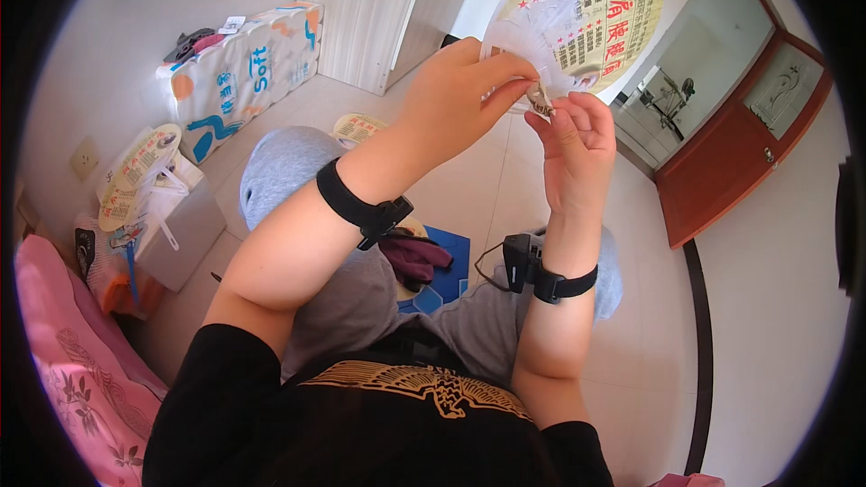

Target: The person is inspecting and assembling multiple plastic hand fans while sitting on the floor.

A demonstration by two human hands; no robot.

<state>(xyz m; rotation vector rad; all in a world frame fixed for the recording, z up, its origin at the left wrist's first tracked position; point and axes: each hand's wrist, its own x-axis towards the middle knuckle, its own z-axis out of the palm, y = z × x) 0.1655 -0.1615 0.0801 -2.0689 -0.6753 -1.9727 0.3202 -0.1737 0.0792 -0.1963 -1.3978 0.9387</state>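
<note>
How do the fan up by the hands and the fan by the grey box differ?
The raised hand fan is up by the left hand and right hand; the left-side hand fan is beside the grey box, away from both. The raised hand fan looks much larger in view than the left-side hand fan. The raised hand fan reaches the picture's top edge; the left-side hand fan doesn't. Both are pale yellow with red print.

Pale walls [776,334]; light tiled floor [649,334]. Red-brown door [726,162] with glass panel [788,95] stands open at right. Wood-grain cabinet [356,13], upper centre. Socket [84,160] at left. Lighting bright.
</note>
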